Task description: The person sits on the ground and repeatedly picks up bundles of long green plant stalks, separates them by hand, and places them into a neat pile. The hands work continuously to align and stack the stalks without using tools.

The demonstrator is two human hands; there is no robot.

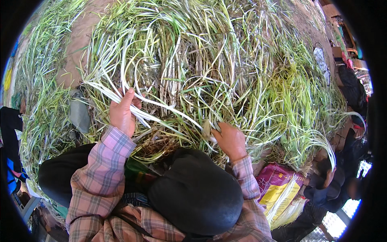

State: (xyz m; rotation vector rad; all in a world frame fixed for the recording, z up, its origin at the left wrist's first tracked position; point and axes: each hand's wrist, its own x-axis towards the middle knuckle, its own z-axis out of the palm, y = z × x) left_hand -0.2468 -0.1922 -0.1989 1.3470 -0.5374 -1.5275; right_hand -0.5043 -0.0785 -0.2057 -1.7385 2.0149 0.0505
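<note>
My left hand (123,113) grips a small bunch of pale white stalks (102,89), which look like blanched chives or leeks. Their limp leaf ends droop away beyond the fingers. One long white stalk (181,113) runs from that hand across to my right hand (229,140). There the thumb and fingers pinch pale, papery outer sheath (206,128) at the stalk's end. Below both hands, brown roots and trimmings (155,145) lie close to my dark-trousered knee (196,193).
A wide heap of green and white stalks (193,54) covers the ground ahead. A grey shoe-like object (79,113) lies at left. Cleaned white stalks (281,196) rest on a purple and yellow printed sack (273,181). Another person's hand (329,175) holds stalks at right.
</note>
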